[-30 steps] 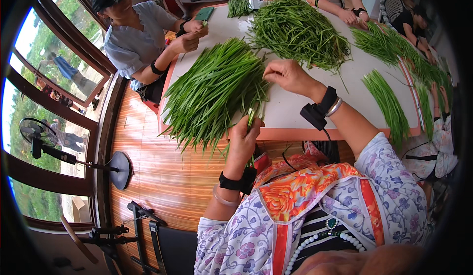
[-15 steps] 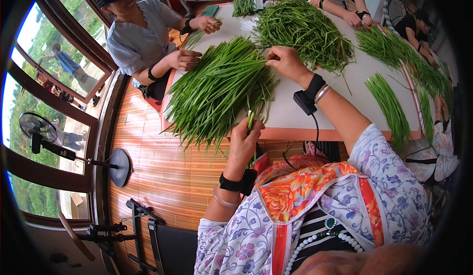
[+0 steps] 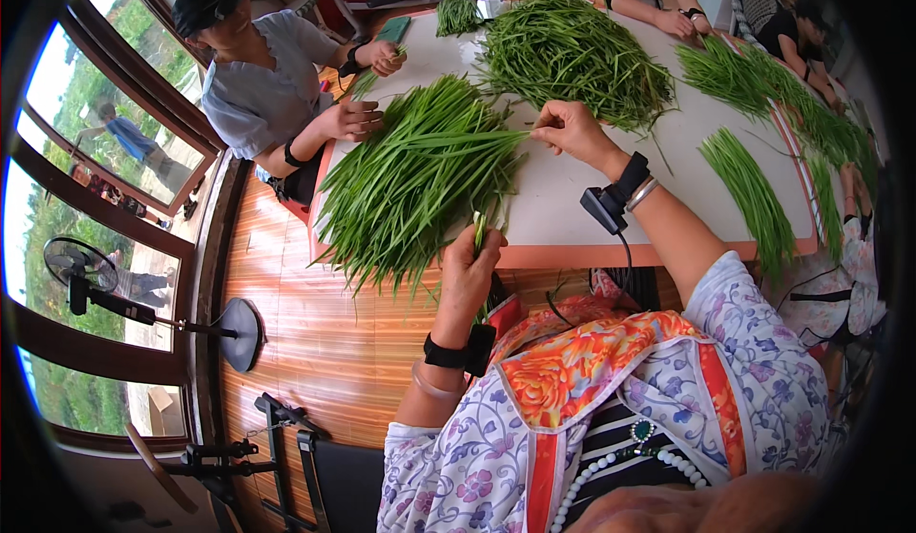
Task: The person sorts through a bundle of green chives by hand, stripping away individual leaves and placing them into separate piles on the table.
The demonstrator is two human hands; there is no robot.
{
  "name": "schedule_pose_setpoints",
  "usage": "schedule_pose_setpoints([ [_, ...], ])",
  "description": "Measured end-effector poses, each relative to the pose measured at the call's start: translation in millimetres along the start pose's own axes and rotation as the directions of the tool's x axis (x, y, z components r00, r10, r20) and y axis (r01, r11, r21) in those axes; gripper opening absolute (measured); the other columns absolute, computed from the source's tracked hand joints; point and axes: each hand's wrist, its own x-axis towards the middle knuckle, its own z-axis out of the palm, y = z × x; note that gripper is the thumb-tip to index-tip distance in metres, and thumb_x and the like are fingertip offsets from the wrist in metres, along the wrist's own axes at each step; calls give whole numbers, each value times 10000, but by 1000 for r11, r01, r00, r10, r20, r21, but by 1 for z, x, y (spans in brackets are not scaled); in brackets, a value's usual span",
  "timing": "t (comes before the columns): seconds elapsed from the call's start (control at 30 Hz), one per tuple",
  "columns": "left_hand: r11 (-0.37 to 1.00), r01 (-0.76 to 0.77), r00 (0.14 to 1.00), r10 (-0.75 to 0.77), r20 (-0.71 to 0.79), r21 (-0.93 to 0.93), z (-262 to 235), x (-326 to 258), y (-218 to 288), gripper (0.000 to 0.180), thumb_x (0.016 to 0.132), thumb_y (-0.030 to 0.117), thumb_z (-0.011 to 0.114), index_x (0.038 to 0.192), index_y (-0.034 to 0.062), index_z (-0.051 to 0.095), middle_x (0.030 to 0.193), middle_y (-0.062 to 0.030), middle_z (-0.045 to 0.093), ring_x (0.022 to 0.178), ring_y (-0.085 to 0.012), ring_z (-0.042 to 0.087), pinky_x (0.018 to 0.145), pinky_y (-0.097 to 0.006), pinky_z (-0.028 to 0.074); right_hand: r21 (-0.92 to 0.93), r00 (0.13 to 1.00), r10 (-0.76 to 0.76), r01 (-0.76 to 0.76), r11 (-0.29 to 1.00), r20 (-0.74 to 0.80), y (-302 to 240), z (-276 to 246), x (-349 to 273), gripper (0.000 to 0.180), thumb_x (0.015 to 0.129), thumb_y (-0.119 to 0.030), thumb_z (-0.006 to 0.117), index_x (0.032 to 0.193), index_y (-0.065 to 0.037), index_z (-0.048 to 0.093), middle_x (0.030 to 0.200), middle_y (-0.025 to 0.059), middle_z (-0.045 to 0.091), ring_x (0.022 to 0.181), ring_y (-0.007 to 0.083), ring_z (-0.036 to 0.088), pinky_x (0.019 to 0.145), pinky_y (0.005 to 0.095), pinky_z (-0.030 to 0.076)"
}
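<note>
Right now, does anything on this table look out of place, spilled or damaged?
Nothing looks damaged. The big pile of green stalks hangs its tips over the table edge on the near left side. The left hand holds a few stalks upright; the right hand pinches stalks at the pile.

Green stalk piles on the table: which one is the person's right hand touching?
The big fanned pile nearest the person's edge. The right hand pinches stalks at its top; the heap behind and the far-right bundles lie untouched by it.

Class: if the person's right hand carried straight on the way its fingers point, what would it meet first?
The right hand points left, so probably the near pile of green stalks it already pinches.
</note>
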Motion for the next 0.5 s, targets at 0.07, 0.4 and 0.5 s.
schedule_pose_setpoints([
  [0.07,999,-34,999,34,3,24,2,-1,-2,182,985,181,564,880,39,608,602,72,454,486,-4,351,428,-193,250,159,1000,21,-23,987,9,-1,-2,-7,75,882,-41,673,833,-21,621,756,14,648,629,55,595,483,204,490],
  [0.4,997,-67,997,68,-44,24,0,5,11,190,1000,196,561,879,55,607,630,54,491,509,-11,370,443,-188,249,436,984,175,-154,887,-10,28,-8,-34,67,928,-47,606,968,-19,560,819,49,638,716,94,621,546,229,547],
  [0.5,989,-131,990,134,-48,71,2,10,18,156,986,126,560,876,21,593,638,27,509,555,-41,429,491,-213,319,419,990,144,-128,899,-7,24,-8,-39,53,928,-49,607,940,-18,566,821,51,638,707,97,623,553,235,557],
])
